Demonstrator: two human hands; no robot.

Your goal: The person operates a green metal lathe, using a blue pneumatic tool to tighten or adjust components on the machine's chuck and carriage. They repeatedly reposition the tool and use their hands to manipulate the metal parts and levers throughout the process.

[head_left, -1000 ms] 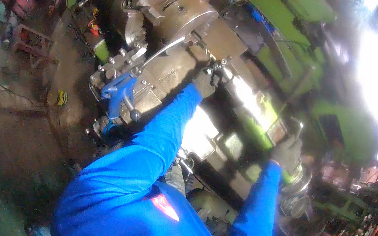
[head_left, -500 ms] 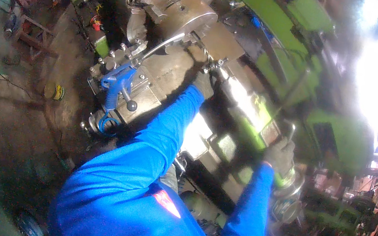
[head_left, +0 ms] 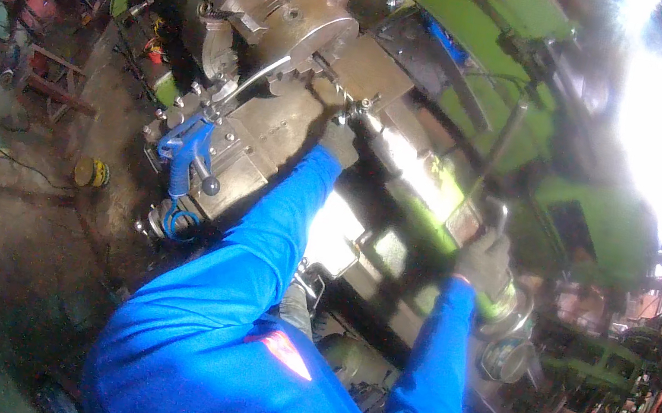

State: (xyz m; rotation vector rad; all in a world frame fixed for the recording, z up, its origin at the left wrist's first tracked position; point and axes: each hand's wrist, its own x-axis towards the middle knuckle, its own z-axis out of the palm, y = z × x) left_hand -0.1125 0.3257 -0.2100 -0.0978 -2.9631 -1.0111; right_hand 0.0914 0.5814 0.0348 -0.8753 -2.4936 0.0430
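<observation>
In the center of the frame, the gloved left hand (head_left: 340, 142) is at the drill chuck (head_left: 366, 111), just beside the drill bit (head_left: 339, 87); whether its fingers grip cannot be told. Right of center, the gloved right hand (head_left: 486, 261) is at a bent lever (head_left: 503, 217) on the green tailstock (head_left: 435, 211), its grip unclear too. At lower right sits a round tub (head_left: 505, 359), its contents indistinct. A yellow-and-dark can (head_left: 92, 172) stands on the floor at left, its inside unreadable.
</observation>
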